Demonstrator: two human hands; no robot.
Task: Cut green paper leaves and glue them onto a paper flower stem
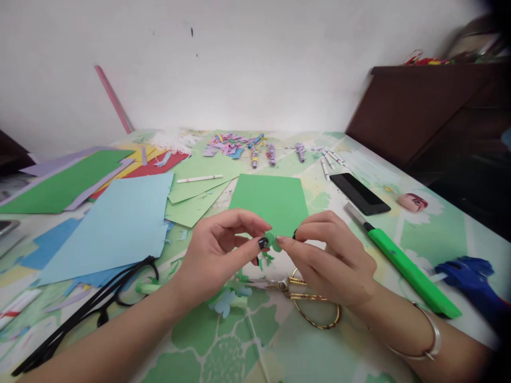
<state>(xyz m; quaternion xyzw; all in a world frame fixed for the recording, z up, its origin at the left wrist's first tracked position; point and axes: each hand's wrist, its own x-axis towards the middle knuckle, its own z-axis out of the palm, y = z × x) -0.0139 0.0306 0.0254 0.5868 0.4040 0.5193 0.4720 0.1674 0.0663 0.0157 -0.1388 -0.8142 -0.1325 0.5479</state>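
Observation:
A small green paper cutout (272,241) with rounded lobes is held between my two hands, above the table. My left hand (223,244) pinches its left side between thumb and fingers. With thumb and fingertips, my right hand (331,255) grips its right side. Just beyond my fingers lies a green paper sheet (269,199). Gold-handled scissors (307,298) rest beneath my right hand, their blades pointing left. Light blue paper flower pieces (224,302) and green scraps lie under my left hand.
Coloured paper sheets (115,223) and black glasses (91,308) spread over the left side. A black phone (359,192), a green-handled knife (411,271) and a pink eraser (412,202) lie right. Rolled paper pieces (271,154), a scrap pile (227,143) and marked white sticks (329,159) sit near the wall.

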